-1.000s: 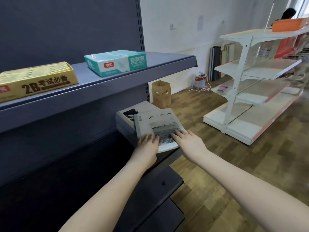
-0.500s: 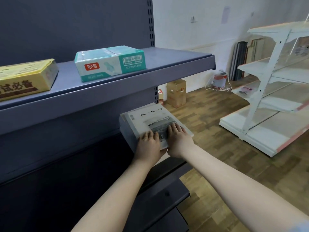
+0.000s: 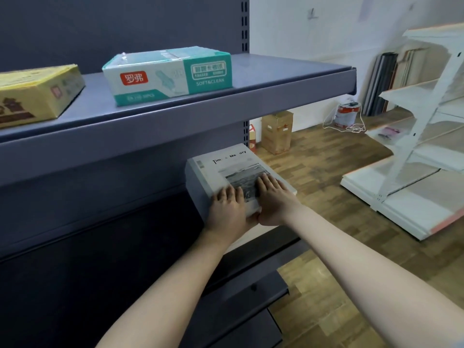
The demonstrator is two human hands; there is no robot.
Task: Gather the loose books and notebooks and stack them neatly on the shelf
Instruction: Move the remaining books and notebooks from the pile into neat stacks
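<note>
Shelf end (image 3: 281,243), book stack (image 3: 226,164), left hand (image 3: 229,209), right hand (image 3: 276,197) flat atop

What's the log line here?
step: align stack | left hand: flat on top book | right hand: flat on top book | stack: on shelf

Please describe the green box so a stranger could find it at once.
On the dark grey upper shelf lie two boxes. The green box is the right-hand one, teal and white with a red label, unlike the yellow box beside it.
</note>
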